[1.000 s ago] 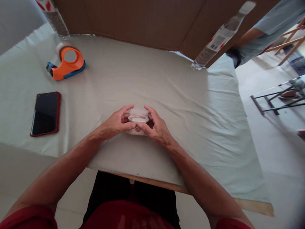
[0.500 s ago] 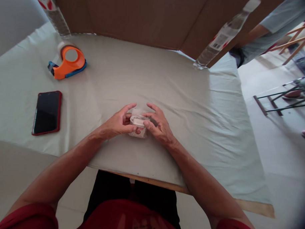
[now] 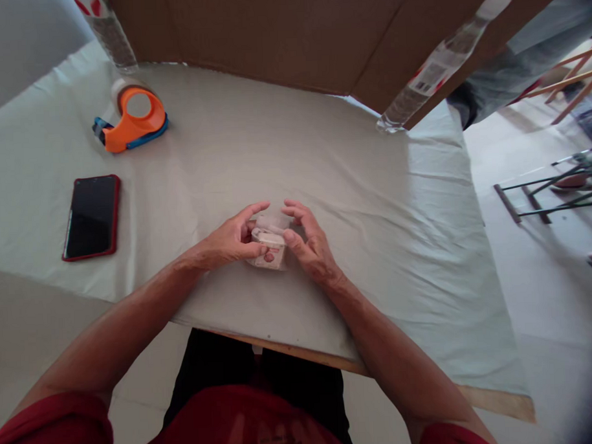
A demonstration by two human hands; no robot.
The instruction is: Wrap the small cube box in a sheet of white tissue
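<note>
The small white box with a reddish print [image 3: 272,255] sat low over the cloth-covered table [image 3: 323,163], near its front edge and between both hands, a spot that probably suited short, close handwork. The left hand [image 3: 227,241] held it, thumb across the printed front and fingers around the side and back, seemingly to steady it. The right hand [image 3: 312,247] curved around the opposite side with thumb and fingers parted; whether it touched the box or gripped anything I cannot tell. A translucent piece [image 3: 273,221] rose behind the box's top; its attachment was unclear. The orange tape dispenser [image 3: 140,120] and the red-cased smartphone [image 3: 92,217] lay well apart to the left, which left the hands room. A plastic bottle [image 3: 431,75] leaned against the brown cardboard panel [image 3: 260,38], perhaps propping it.
</note>
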